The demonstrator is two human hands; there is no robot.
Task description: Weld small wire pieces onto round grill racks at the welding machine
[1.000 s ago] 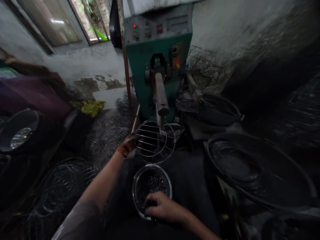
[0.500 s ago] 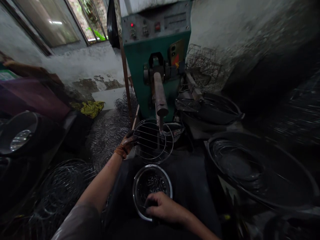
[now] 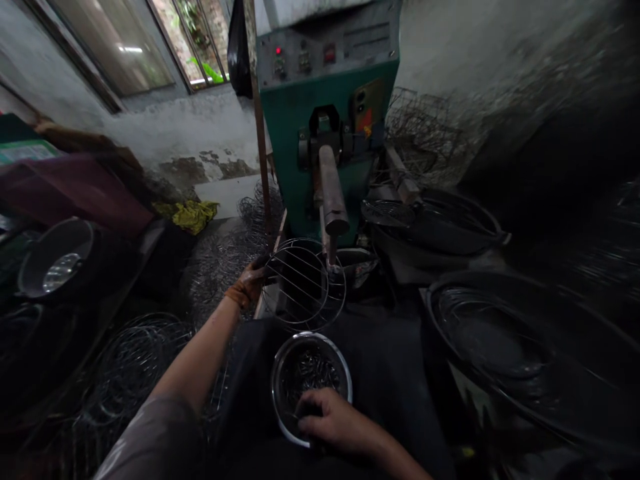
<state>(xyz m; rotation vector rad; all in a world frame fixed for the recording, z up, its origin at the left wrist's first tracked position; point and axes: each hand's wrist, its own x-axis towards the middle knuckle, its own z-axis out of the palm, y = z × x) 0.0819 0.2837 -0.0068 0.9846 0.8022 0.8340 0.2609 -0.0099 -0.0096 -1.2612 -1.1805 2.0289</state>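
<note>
My left hand [image 3: 249,282], in an orange-brown glove, grips the left rim of a round wire rack [image 3: 303,285] and holds it up under the metal arm [image 3: 332,193] of a green machine [image 3: 327,113]. My right hand [image 3: 336,422] rests with curled fingers on the near rim of a steel bowl [image 3: 284,363] on my lap; the bowl holds several small metal pieces. What the fingertips pinch is hidden.
Large dark basins [image 3: 505,347] with wire rings stand at the right, another basin [image 3: 440,223] behind them. Piles of wire racks [image 3: 135,360] lie at the left, with a steel pot [image 3: 55,257] beyond. Tangled wire [image 3: 425,133] sits beside the machine.
The rack in my left hand has tilted and turned slightly under the machine arm. My right hand stays at the bowl's rim. The view has shifted a little to the left.
</note>
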